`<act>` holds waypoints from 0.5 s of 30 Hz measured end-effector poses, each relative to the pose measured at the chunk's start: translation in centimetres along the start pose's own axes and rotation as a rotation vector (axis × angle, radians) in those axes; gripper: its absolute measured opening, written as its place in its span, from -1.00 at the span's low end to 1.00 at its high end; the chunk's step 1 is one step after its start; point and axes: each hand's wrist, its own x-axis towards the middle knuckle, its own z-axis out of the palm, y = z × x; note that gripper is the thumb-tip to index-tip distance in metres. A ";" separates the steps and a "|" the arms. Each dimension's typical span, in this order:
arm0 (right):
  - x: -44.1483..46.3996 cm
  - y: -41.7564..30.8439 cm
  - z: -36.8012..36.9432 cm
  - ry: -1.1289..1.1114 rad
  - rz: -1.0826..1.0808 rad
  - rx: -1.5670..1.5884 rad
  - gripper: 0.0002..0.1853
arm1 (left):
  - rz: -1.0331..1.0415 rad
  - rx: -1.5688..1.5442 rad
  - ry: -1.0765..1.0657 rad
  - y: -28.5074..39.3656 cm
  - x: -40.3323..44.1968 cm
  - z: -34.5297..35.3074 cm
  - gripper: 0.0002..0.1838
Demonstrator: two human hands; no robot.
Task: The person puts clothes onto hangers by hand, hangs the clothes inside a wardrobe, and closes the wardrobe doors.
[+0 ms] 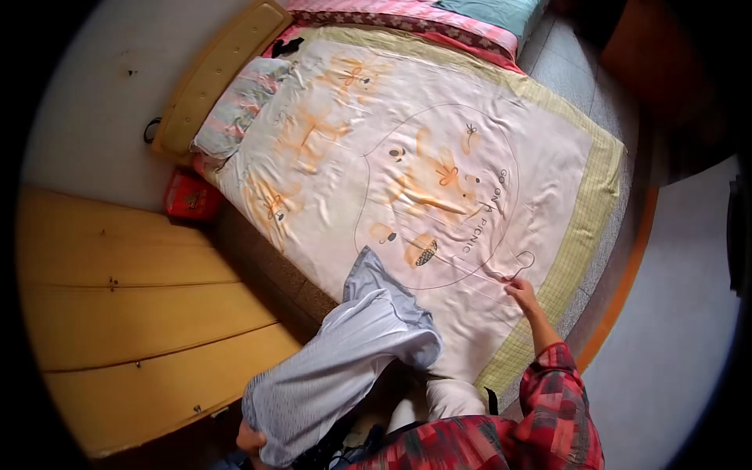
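Observation:
A light grey garment hangs from my left hand, whose fingers are closed on its lower left end. The upper part of the cloth lies over the near edge of the bed. My right hand is closed on a thin wire hanger, with the hook sticking up past the fingers. The hanger is over the near right part of the printed bed sheet, apart from the garment.
A pillow lies by the yellow headboard. Beside the bed are a red box and yellow wooden cabinets. Folded pink bedding lies at the far side. Tiled floor runs along the right.

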 end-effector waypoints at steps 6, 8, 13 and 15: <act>-6.6 -11.6 -1.7 0.419 -0.361 -0.122 -0.79 | 0.086 0.349 -0.143 1.1 -1.5 -3.6 -0.24; -10.4 -18.2 -0.8 0.454 -0.493 -0.097 -0.81 | 0.080 0.371 -0.187 2.6 -1.6 -0.4 -0.30; -21.0 -30.3 0.9 0.160 -0.741 -0.047 -0.85 | 0.180 0.430 -0.358 5.0 -1.3 -0.1 -0.37; -26.2 -34.7 2.3 0.061 -0.843 -0.086 -0.87 | 0.200 0.443 -0.399 5.6 -1.0 -0.7 -0.41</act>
